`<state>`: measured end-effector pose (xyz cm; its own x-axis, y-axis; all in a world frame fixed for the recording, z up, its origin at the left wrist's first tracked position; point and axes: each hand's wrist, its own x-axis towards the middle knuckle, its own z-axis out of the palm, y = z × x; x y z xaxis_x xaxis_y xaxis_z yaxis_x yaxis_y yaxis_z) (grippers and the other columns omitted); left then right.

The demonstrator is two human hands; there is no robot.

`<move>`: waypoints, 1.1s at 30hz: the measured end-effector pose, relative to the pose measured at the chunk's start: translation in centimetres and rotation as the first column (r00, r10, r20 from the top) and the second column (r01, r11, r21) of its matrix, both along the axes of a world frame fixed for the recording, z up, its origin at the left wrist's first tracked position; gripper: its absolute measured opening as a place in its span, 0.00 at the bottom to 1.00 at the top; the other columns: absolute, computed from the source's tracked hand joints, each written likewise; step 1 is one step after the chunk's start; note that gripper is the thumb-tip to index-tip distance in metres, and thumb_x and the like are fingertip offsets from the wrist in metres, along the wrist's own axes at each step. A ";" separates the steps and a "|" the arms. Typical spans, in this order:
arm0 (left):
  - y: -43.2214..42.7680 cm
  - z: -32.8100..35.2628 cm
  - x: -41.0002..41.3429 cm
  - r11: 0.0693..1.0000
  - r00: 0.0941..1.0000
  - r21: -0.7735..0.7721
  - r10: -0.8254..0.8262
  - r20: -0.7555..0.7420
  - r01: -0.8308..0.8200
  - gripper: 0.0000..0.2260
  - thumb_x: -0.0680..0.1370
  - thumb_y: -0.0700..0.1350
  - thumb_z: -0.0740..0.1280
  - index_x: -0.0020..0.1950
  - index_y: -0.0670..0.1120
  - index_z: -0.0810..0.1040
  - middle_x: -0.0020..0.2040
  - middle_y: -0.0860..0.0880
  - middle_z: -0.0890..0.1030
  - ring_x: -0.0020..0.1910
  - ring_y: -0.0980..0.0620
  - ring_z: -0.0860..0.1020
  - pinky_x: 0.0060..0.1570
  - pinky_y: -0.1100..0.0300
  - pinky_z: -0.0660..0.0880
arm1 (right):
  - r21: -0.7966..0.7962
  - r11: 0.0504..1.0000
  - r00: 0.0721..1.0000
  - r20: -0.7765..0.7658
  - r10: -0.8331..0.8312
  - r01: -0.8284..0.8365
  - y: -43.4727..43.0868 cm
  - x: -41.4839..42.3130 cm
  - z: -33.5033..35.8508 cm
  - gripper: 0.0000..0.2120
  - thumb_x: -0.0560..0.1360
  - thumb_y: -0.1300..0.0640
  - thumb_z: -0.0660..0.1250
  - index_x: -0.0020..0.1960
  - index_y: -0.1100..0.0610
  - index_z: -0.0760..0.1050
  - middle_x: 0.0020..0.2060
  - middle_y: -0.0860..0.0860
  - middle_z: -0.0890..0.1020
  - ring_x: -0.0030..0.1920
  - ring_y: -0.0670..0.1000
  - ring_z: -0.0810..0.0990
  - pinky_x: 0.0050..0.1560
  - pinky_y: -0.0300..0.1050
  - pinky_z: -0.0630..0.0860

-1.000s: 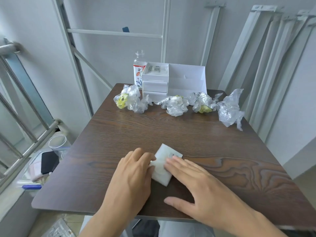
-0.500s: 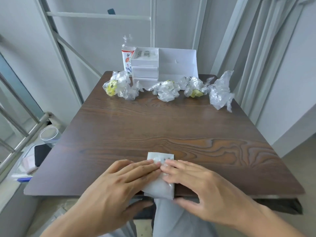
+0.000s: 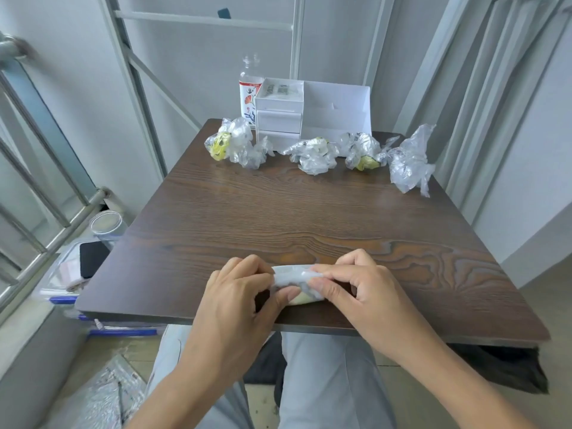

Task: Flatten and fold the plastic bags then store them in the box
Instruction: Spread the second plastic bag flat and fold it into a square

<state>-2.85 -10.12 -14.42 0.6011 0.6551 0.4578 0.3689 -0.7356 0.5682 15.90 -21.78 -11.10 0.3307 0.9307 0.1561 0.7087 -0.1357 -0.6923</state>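
Pinching one folded plastic bag (image 3: 294, 278) at the table's (image 3: 309, 218) near edge: left hand (image 3: 235, 292) and right hand (image 3: 356, 289) each grip an end, fingers covering much of it. Four crumpled bags (image 3: 312, 154) line the far edge before one white box (image 3: 309, 109). Box contents unreadable; one bottle (image 3: 249, 88) half hidden behind.

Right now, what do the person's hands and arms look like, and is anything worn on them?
Both forearms are bare: no sleeves show. The left hand and right hand carry no gloves, rings, watch or bracelet that I can see. Fingernails are short and unpainted.
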 end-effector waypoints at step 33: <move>2.4 0.3 4.3 0.919 0.883 0.133 0.394 -0.256 -0.371 0.10 0.83 0.55 0.63 0.47 0.51 0.72 0.46 0.52 0.73 0.51 0.45 0.68 0.48 0.50 0.61 | -0.066 0.990 0.975 0.193 -0.110 0.125 6.0 0.0 0.7 0.05 0.78 0.48 0.73 0.46 0.45 0.78 0.45 0.42 0.78 0.47 0.42 0.79 0.47 0.51 0.80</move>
<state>1.43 -7.67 -14.10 0.4192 0.8282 0.3719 0.7621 -0.5436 0.3517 15.93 -15.80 -10.39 0.4098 0.8989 0.1549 0.8013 -0.2736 -0.5321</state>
